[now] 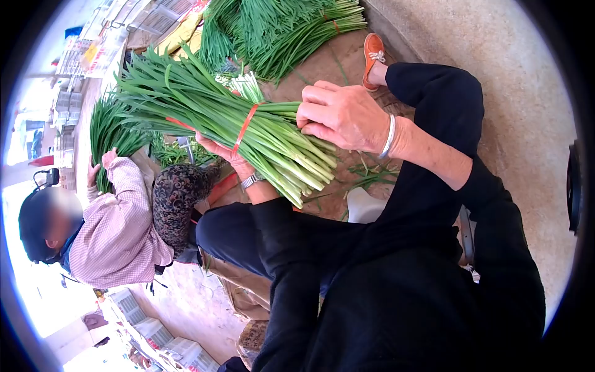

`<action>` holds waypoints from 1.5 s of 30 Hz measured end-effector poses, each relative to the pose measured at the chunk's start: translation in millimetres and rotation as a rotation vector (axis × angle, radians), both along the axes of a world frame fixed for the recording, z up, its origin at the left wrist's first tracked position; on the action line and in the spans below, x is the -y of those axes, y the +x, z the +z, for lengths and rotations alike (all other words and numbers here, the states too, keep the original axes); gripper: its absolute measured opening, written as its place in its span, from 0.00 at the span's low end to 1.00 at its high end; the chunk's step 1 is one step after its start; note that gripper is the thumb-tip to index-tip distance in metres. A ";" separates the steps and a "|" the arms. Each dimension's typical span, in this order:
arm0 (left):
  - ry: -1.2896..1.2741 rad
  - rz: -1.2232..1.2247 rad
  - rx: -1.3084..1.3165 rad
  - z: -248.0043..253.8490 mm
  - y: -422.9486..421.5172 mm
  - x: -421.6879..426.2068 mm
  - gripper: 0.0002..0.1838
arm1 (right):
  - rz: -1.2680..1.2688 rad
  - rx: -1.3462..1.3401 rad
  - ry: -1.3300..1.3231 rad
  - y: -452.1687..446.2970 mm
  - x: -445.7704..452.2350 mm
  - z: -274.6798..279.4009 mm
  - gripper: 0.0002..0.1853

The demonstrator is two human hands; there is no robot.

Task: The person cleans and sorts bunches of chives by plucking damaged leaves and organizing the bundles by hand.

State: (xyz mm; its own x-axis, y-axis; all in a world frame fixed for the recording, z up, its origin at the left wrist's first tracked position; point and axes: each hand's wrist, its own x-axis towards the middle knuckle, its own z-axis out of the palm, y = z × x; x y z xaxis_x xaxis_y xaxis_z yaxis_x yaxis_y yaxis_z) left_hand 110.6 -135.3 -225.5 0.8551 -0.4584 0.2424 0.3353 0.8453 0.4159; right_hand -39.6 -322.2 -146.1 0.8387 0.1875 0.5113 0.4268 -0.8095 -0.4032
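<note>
A thick bunch of garlic chives (204,111), green leaves to the left and pale stem ends to the right, is held up in front of me. A red band (246,129) goes round its stems. My left hand (226,154), with a watch at the wrist, is closed round the bunch from beneath; the leaves hide most of its fingers. At the stems' upper edge is my right hand (347,116), a silver bangle on its wrist. Its fingers are curled and pinched against the outer chives; what lies between the fingertips is partly hidden.
More banded chives (279,37) are heaped on the floor at the top. On the left a co-worker (118,223) sits with both hands on another bunch (111,127). Loose leaves (372,173) litter the floor near my knees. Plastic crates (164,15) are stacked beyond.
</note>
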 end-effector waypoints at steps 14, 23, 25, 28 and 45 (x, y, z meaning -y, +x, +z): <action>-0.100 -0.046 -0.054 -23.7 17.3 -14.8 0.44 | 0.231 -0.387 0.062 -54.6 52.8 0.0 0.08; 0.089 0.060 0.009 -7.4 -1.0 -1.4 0.42 | -0.028 0.026 0.109 -16.2 11.3 -1.8 0.06; 0.041 0.048 -0.028 -5.8 -1.4 -1.6 0.43 | -0.049 0.000 0.181 -14.0 6.3 1.9 0.06; 0.080 0.094 0.013 -6.6 -4.7 0.3 0.42 | -0.083 0.021 0.222 -5.0 -2.7 4.6 0.07; 0.233 0.131 -0.013 10.8 -4.0 -2.5 0.38 | -0.090 -0.241 0.021 3.2 1.5 -14.7 0.06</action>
State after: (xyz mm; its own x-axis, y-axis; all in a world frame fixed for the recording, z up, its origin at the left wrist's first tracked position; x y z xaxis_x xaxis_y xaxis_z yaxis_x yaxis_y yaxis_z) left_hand 106.6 -132.8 -214.7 0.9132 -0.3855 0.1318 0.2358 0.7640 0.6006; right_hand -36.4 -323.7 -160.8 0.9495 0.0981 0.2979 0.2432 -0.8302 -0.5017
